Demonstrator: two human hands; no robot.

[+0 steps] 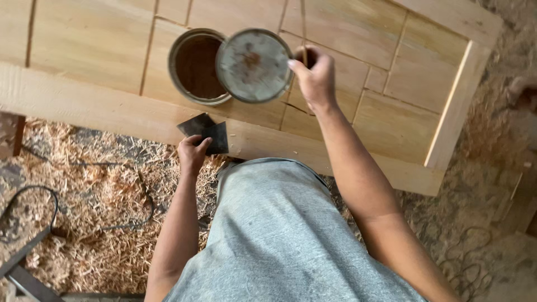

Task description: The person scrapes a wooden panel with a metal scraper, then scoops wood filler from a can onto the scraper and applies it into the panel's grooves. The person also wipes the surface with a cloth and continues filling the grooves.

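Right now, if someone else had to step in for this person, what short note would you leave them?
Right hand: holds the round metal lid lifted off, tilted beside the can, rust-brown stains on its underside.
Left hand: pinches a dark flat scraper resting on the near rail of the wooden panelled door.
Open tin can: stands on the door, holding dark brown liquid.
Done: can opened.
Left: the door wood looks bare and pale, with no brown coat visible. Lid is not yet set down.
Floor: wood shavings and a black cable.
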